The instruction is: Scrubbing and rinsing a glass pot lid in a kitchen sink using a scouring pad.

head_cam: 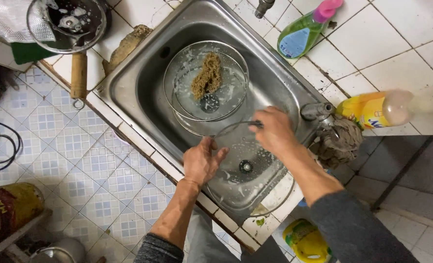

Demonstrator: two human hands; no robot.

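- Glass lid (248, 170): round, clear, metal-rimmed, with a dark knob at its centre; it sits tilted in the lower part of the steel sink (129, 83), centre of the frame, wet and flecked with suds
- Left hand (202, 160): palm flat against the lid's left edge, fingers spread apart, bracing rather than gripping
- Right hand (275, 130): at the lid's upper rim, fingers curled together over the rim; whether they pinch it fully cannot be told
- Handling, as a judgement: stiff, moderately heavy, breakable glass; the soapy surface is likely slippery. Hold by the metal rim or the centre knob, not the flat pane
- Second glass lid (206, 80): lies in the upper part of the sink with a brown fibrous scrubber (207, 75) on it
- Upper left of the frame: a soapy pan (66, 22) with a wooden handle rests on the tiled desk (372, 39)
- Upper right: a green detergent bottle (299, 34); right edge: a yellow bottle (372, 109) lying on its side, near the tap (316, 111) and a crumpled rag (340, 141)
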